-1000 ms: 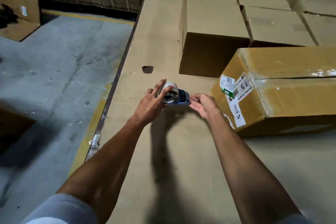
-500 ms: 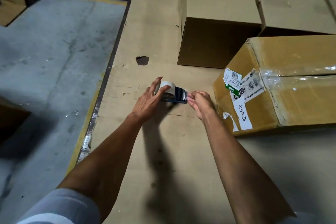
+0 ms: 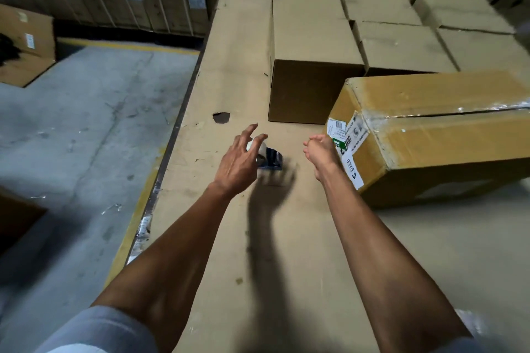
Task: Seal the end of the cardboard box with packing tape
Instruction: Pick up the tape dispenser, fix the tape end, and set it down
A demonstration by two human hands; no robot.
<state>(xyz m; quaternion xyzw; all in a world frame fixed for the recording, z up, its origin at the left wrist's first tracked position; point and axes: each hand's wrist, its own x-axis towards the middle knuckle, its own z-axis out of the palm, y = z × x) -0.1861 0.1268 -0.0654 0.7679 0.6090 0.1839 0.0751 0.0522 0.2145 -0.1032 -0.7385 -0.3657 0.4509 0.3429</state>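
Right hand [image 3: 321,152] let go, loosely curled; left hand [image 3: 239,162] spread over tape dispenser [image 3: 271,159], nose twd box [image 3: 436,135].

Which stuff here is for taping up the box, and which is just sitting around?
For the job:
- tape dispenser, under the left hand
- taped box with labels, beside the right hand

Just lying about:
- plain boxes behind
- hole in the cardboard tabletop
- box on the floor
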